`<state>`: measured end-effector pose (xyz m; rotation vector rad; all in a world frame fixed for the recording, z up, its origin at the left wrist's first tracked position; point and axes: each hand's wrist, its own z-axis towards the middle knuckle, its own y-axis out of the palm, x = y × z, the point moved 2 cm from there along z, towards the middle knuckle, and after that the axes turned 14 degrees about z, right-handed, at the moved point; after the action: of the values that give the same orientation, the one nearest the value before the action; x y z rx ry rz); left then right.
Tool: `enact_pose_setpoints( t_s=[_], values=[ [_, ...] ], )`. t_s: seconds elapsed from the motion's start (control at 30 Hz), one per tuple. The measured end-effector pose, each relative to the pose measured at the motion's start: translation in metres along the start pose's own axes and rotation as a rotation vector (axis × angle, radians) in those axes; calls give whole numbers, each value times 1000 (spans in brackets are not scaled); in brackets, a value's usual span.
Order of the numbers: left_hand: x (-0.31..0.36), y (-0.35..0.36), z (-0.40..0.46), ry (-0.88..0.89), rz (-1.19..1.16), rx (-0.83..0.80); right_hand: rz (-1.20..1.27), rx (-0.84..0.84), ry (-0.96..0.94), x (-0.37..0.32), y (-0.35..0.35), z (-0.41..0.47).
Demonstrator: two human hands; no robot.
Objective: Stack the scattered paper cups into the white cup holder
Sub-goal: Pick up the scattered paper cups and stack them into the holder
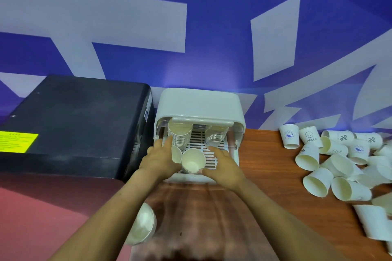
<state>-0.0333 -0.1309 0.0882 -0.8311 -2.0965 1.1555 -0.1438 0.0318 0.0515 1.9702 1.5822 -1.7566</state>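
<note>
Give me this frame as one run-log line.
left hand: holds cup | right hand: at upright cup, grip unclear | cup holder: two stacks | loose cups: right
</note>
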Motion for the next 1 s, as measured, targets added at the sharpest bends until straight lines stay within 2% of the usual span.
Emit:
enact_pose_setpoints(
  t_s=[0.17, 0.3, 0.43, 0.7, 1.0],
  values=[
    [28, -20, -21, 112, -32, 176, -8, 88, -18, 3, -33, -32],
    [56, -17, -34, 204, -107, 242, 10, 139, -6, 13, -57, -54],
    [81, -8, -43, 270, -136, 209, 21, 180, -3, 24, -78, -66],
    [150, 6, -49, 228, -71, 196, 74, 155, -63, 60, -126, -75],
    [292, 69, -45, 156, -44, 105, 81, 126, -40, 164, -242, -79]
  ],
)
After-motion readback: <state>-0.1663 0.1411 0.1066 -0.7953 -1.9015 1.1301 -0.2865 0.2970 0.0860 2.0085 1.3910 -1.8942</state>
